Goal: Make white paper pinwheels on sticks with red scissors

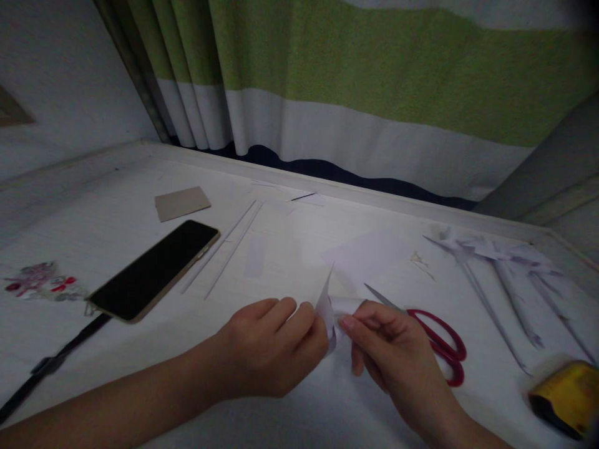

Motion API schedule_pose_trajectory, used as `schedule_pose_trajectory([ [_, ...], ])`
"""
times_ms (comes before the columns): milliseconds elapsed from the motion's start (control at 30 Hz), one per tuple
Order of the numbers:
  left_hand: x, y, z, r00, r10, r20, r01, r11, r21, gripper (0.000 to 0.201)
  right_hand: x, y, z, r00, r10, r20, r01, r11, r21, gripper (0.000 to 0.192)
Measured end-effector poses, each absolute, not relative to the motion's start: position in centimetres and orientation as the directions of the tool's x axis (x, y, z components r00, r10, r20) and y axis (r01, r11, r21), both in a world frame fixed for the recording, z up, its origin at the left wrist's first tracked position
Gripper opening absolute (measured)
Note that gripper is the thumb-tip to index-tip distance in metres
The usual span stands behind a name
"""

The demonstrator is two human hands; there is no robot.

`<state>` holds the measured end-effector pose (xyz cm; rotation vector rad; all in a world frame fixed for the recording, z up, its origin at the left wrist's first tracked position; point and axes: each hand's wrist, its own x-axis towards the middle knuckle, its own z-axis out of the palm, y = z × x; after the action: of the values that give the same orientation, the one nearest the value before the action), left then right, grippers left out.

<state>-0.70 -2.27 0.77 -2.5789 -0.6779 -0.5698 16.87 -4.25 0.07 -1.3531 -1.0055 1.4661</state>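
My left hand (276, 346) and my right hand (390, 352) meet low in the middle of the view over a white table (93, 218). Both pinch a small folded piece of white paper (326, 307), which stands up between the fingertips with one pointed corner raised. Red-handled scissors (440, 346) lie on the table just behind and to the right of my right hand, blades pointing left.
A black phone (154, 269) lies at the left, with a brown card (181, 202) behind it and thin white paper sticks (229, 246) beside it. Several white paper pinwheels (496, 262) lie at the right. A yellow tape roll (568, 396) sits at the lower right. A striped curtain (374, 93) hangs behind.
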Motion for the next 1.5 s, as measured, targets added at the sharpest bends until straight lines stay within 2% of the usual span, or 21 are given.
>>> schedule_pose_trajectory([
  [133,-0.7,-1.8,0.6,0.799,0.351,0.489,0.516,-0.817,-0.257,0.016,17.0,-4.1,-0.1,-0.03,0.964,-0.265,-0.071,-0.266,-0.961,0.021],
  [200,-0.7,-1.7,0.8,0.743,0.418,0.523,0.548,-0.828,-0.118,0.009,17.2,-3.9,-0.1,-0.021,0.967,-0.255,-0.066,-0.256,-0.965,0.019],
  [233,-0.7,-1.6,0.9,0.696,0.486,0.529,0.568,-0.823,0.008,0.008,17.3,-3.8,-0.1,-0.017,0.968,-0.252,-0.062,-0.253,-0.966,0.019],
  [300,-0.9,-1.3,1.3,0.576,0.676,0.459,0.591,-0.733,0.338,0.015,17.6,-3.6,0.1,-0.023,0.968,-0.252,-0.049,-0.252,-0.966,0.018],
  [367,-1.0,-0.9,1.6,0.477,0.844,0.245,0.542,-0.503,0.673,0.03,17.7,-3.6,0.3,-0.062,0.963,-0.263,-0.047,-0.266,-0.963,0.017],
  [400,-1.1,-0.7,1.7,0.463,0.88,0.104,0.477,-0.346,0.808,0.038,17.7,-3.6,0.5,-0.084,0.959,-0.27,-0.059,-0.275,-0.96,0.016],
  [467,-1.0,-0.4,1.7,0.537,0.832,-0.137,0.277,-0.021,0.961,0.046,17.6,-3.7,0.7,-0.109,0.952,-0.286,-0.104,-0.297,-0.949,0.014],
  [500,-0.9,-0.3,1.6,0.605,0.77,-0.201,0.175,0.117,0.978,0.045,17.6,-3.7,0.9,-0.109,0.95,-0.293,-0.12,-0.305,-0.945,0.013],
  [567,-0.7,-0.4,1.5,0.713,0.66,-0.237,0.036,0.304,0.952,0.037,17.5,-3.9,1.0,-0.096,0.95,-0.298,-0.111,-0.308,-0.945,0.013],
  [667,-0.3,-0.6,1.2,0.735,0.631,-0.25,-0.029,0.398,0.917,0.03,17.4,-3.9,0.8,-0.063,0.961,-0.27,-0.053,-0.274,-0.96,0.013],
  [767,-0.2,-0.8,0.9,0.682,0.675,-0.281,-0.029,0.409,0.912,0.026,17.5,-3.8,0.4,-0.016,0.971,-0.237,-0.025,-0.237,-0.971,0.014],
  [1033,-0.1,-0.8,0.5,0.656,0.701,-0.279,-0.032,0.395,0.918,0.023,17.8,-3.6,-0.1,0.024,0.992,-0.124,0.138,-0.126,-0.982,0.012],
  [1200,0.0,-0.8,0.7,0.592,0.733,-0.333,0.007,0.409,0.912,0.022,17.7,-3.6,0.1,0.017,0.986,-0.165,0.123,-0.166,-0.978,0.015],
  [1500,0.0,-0.7,0.3,0.607,0.721,-0.333,-0.026,0.437,0.899,0.023,17.8,-3.6,0.0,0.073,0.985,-0.157,0.193,-0.168,-0.967,0.019],
])
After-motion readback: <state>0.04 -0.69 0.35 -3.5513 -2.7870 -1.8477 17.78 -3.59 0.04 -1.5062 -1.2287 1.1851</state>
